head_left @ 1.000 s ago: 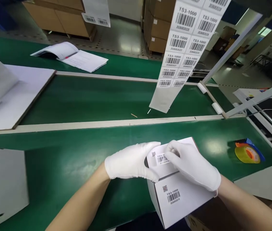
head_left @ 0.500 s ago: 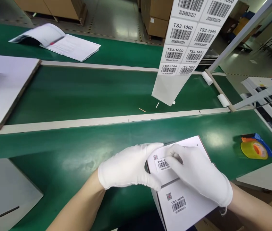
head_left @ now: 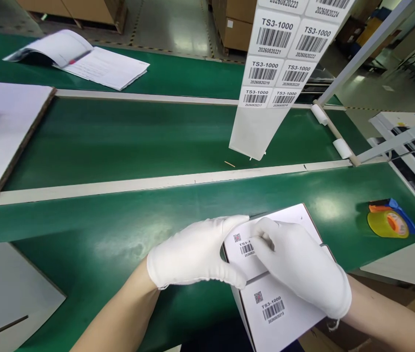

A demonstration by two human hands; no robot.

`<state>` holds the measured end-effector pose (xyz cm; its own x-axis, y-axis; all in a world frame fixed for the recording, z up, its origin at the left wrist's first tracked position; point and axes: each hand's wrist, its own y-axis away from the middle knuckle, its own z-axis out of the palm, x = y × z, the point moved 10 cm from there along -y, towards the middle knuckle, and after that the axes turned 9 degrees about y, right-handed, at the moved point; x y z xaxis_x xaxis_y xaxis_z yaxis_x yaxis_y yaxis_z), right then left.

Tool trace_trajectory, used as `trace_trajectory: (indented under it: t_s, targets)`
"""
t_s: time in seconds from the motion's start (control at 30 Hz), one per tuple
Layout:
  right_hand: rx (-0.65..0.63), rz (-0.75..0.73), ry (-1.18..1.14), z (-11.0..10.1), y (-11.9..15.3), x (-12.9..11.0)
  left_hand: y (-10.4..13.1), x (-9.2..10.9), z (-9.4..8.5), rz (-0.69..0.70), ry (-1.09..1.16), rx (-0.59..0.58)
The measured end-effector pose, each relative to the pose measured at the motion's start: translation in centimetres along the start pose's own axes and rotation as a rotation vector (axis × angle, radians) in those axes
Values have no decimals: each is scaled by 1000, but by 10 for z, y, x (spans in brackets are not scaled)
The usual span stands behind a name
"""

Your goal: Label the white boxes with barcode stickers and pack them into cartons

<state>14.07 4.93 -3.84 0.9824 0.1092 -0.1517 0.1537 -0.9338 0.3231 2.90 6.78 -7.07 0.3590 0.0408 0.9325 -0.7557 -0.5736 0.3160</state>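
Observation:
Two white boxes stand side by side in front of me. On the far box (head_left: pixel 295 215) is a barcode label (head_left: pixel 246 248) marked TS3-1, its right end covered by my glove. The near box (head_left: pixel 291 320) bears a whole TS3-1000 label (head_left: pixel 273 309) and a small QR code. My left hand (head_left: pixel 200 252), in a white glove, is curved round the far box's left side, fingers at its back edge and thumb towards the front. My gloved right hand (head_left: pixel 288 256) is closed in a pinch over the label's right end, fingertips against the box top.
A strip of barcode labels (head_left: pixel 266 73) hangs beyond the boxes, over a green belt (head_left: pixel 137 142). Yellow tape (head_left: pixel 387 224) lies at right. An open booklet (head_left: pixel 101 68) lies at the back left. White panels (head_left: pixel 5 132) are on the left. A metal frame (head_left: pixel 369 49) rises at right.
My right hand has shifted slightly left over the label, while my left hand keeps its hold. A thin stick on the belt has moved right. The view has tilted a little.

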Motion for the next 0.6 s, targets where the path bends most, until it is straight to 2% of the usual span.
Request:
trace_trajectory:
  t_s: [0.07,0.13,0.2,0.23,0.3,0.37,0.47,0.6]
  targets:
    - [48,24,167,-1,5,-1,0,-1,0,-9,-8,3]
    - [205,49,313,-11,15,-2,1,-1,0,-13,0,6]
    - [357,-46,372,-19,26,-15,1,0,1,0,35,1]
    - [375,-147,363,-16,31,-24,2,0,1,8,56,-8]
    - [290,-362,288,-1,38,-42,1,1,4,16,87,-36]
    - [185,-445,234,14,42,-45,1,1,5,20,99,-57]
    - [169,-332,251,20,44,-19,1,3,4,55,74,-38]
    - [248,-168,224,11,55,38,0,-2,2,25,-42,81]
